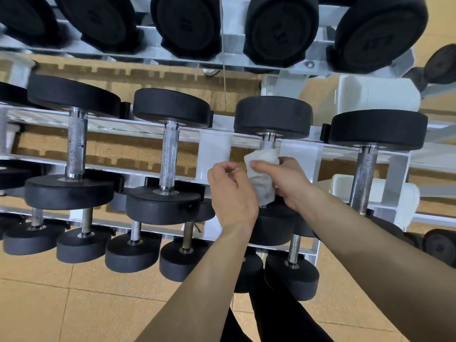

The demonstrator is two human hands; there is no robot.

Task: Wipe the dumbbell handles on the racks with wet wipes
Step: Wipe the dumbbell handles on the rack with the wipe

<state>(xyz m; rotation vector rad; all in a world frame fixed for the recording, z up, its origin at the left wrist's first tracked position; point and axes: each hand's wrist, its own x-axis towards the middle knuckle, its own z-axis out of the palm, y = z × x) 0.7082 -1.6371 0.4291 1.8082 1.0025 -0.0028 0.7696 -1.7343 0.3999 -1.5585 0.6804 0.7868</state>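
— Tan floor tiles (pixel 49 304) below and a white metal rack (pixel 214 149) across the whole view. Where is the wet wipe (pixel 262 174)?

— Wrapped round the handle (pixel 269 144) of one dumbbell (pixel 272 117) on the middle tier. The right hand (pixel 290 183) grips it there, thumb across the front and fingers curled behind. Only a short stretch of bare steel shows just beyond the fingers, under the far head.

— And the left hand (pixel 232 193)?

— Just to the left of the right hand, fingers curled in. I cannot tell whether it pinches an edge of the wipe or holds nothing.

— What crowds the hands?

— A white rack upright stands just past the left hand's knuckles. Further left of that hand lies a neighbouring dumbbell (pixel 169 159), and another (pixel 365 174) lies to the right of the right hand. Below both wrists is a row of smaller dumbbells (pixel 133 253), and beyond the hands a top tier of large ones (pixel 185 23), seen end-on.

— Materials?

— Round, matte black heads with flat faces. The handles are bright metal with fine knurling and smooth collars at each end. The wipe is white, crumpled and soft. The rack rails are flat, painted white, and each dumbbell lies across a pair of them.
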